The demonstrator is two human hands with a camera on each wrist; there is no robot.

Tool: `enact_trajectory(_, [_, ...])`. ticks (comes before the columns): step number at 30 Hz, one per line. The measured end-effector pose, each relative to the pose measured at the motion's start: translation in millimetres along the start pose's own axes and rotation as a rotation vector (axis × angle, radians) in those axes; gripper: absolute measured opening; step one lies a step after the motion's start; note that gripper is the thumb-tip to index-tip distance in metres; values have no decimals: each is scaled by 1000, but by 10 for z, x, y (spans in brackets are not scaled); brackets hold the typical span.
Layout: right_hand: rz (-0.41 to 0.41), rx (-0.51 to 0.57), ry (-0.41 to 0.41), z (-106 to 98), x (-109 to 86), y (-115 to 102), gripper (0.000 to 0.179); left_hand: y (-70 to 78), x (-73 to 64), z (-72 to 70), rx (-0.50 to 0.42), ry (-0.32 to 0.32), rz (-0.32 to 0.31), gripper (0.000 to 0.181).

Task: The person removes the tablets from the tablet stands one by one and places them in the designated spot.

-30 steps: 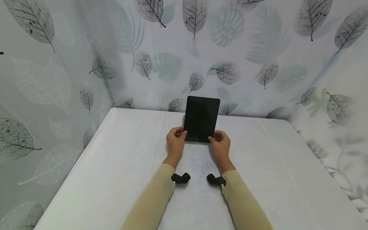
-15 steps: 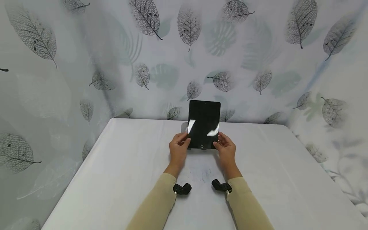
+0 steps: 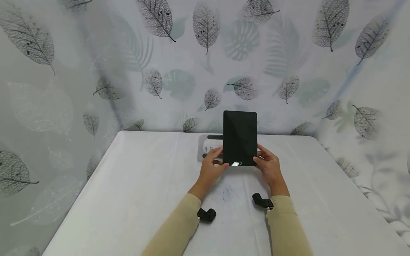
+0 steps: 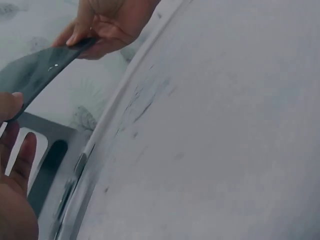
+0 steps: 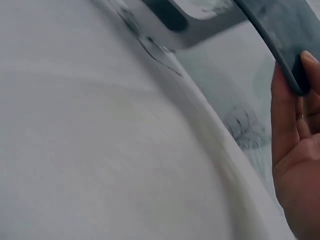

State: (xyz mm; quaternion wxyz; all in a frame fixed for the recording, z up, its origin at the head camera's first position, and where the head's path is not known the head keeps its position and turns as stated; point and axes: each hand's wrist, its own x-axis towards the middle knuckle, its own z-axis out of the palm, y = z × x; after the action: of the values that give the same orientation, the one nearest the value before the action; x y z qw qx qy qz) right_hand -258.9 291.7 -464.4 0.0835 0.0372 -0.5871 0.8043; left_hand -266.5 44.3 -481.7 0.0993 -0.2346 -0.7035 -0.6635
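Glossy black glass faces you: a thin rectangular tablet with rounded corners (image 3: 240,137), held upright above the far part of the tabletop, a little right of the head view's centre. Take the tablet as the middle of a clock face. At six o'clock on its front sits a small round home button (image 3: 240,163), with a white glint of light just beside it.

Your left hand (image 3: 212,171), at about half past seven, pinches the tablet's lower left corner, thumb on the front and fingers behind. Your right hand (image 3: 269,169), at about half past four, grips the lower right corner between thumb and fingers.

At nine o'clock, behind the tablet and partly covered by it, is a light-grey, round-cornered flat frame with dark strips (image 3: 200,147); it looks like a stand, though its hidden part makes that hard to confirm.

Beige long sleeves (image 3: 174,225) reach in from five and seven o'clock, a small black camera (image 3: 207,215) at each wrist. Faint dark smudges (image 3: 228,192) mark the white cloth-covered table (image 3: 137,199) near half past six. At twelve o'clock hangs a pale curtain printed with grey and green leaves (image 3: 205,67).
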Motion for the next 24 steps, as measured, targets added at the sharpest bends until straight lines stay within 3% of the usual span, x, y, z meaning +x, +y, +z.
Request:
enact_trajectory(4, [-3, 46, -41, -242, -42, -40, 60, -26, -8, 180, 11, -63, 10, 76])
enact_trajectory(10, [0, 70, -15, -491, -110, -111, 59, -20, -25, 435, 41, -143, -11, 80])
enact_trajectory(18, [58, 7, 56, -601, -165, -160, 58, 13, -23, 639, -45, -88, -157, 80])
enact_trajectory(24, [185, -186, 145, -677, -157, -201, 60, 10, -3, 730, -56, -43, -242, 76])
